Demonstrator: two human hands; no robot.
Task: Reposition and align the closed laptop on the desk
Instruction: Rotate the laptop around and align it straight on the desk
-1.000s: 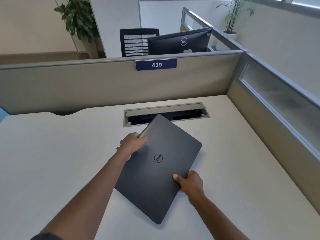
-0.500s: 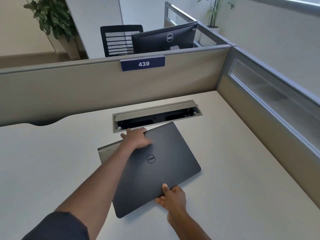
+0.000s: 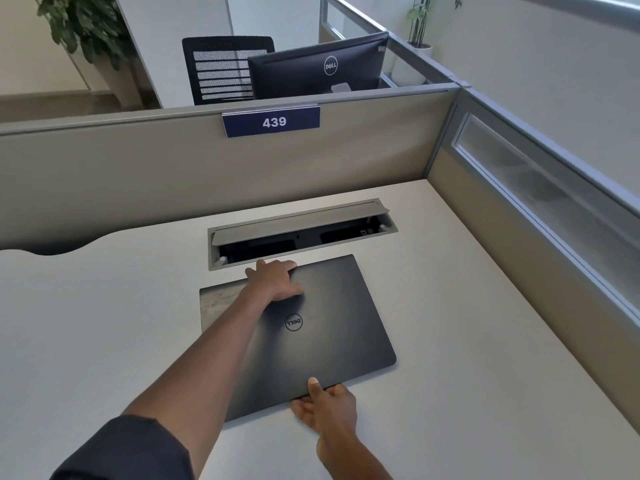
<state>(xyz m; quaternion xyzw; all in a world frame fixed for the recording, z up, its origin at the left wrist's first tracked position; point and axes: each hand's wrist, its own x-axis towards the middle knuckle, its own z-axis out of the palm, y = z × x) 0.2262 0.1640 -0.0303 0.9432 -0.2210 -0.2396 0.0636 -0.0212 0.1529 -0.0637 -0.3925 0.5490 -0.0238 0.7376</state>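
Reaching forward, the left hand [image 3: 277,280] curls its grip over the far edge of the closed dark-grey laptop [image 3: 325,334] lying on the pale desk [image 3: 467,341]; the right hand [image 3: 327,408] pinches its near edge, thumb on top.

We see a matte dark grey laptop [image 3: 322,327] with a ringed logo, on an off-white table [image 3: 467,341]. The partition [image 3: 138,174] is beige; its sign [image 3: 272,121] is navy with white digits. The chair [image 3: 221,69] is black mesh with pale stripes.
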